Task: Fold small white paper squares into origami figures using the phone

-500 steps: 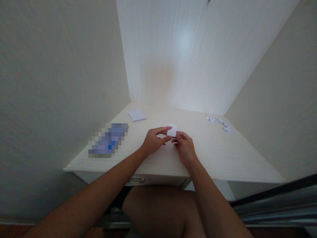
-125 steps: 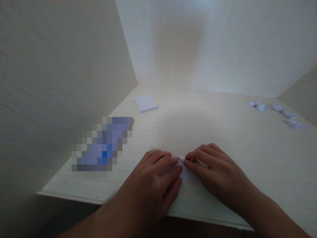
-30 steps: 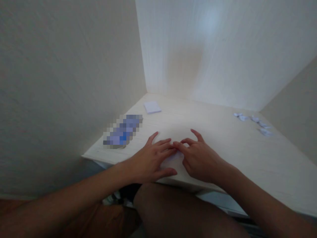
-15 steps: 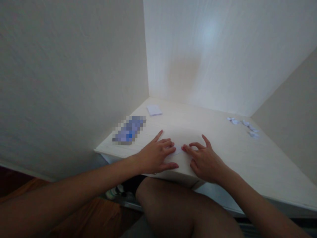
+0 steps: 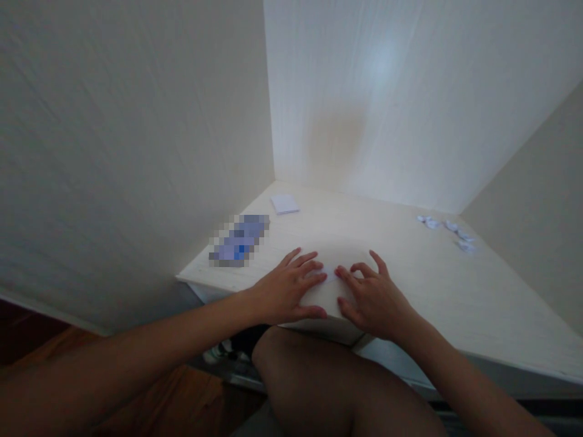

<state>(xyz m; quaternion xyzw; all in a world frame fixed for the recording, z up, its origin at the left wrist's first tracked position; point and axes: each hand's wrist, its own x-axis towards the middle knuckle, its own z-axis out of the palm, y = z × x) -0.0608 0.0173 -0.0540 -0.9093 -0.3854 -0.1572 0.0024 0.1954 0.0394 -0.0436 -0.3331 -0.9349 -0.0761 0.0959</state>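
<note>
A small piece of white paper (image 5: 330, 276) lies on the white tabletop close to its front edge, partly covered by my fingers. My left hand (image 5: 294, 288) rests over its left side with fingers spread and the thumb near the table edge. From the right, my right hand (image 5: 371, 294) touches the paper with its index fingertip; the other fingers are raised and apart. Neither hand grips the paper. How it is folded is too small to make out.
A stack of white paper squares (image 5: 285, 204) lies near the back left corner. In front of it is a pixelated flat bluish object (image 5: 240, 241). Several small folded white papers (image 5: 450, 226) sit at the right. Walls enclose the white table (image 5: 410, 261); my leg is below its edge.
My left fingers have spread wider, and the thumb has shifted slightly toward the table edge. My right thumb has moved out to the left, away from the palm.
</note>
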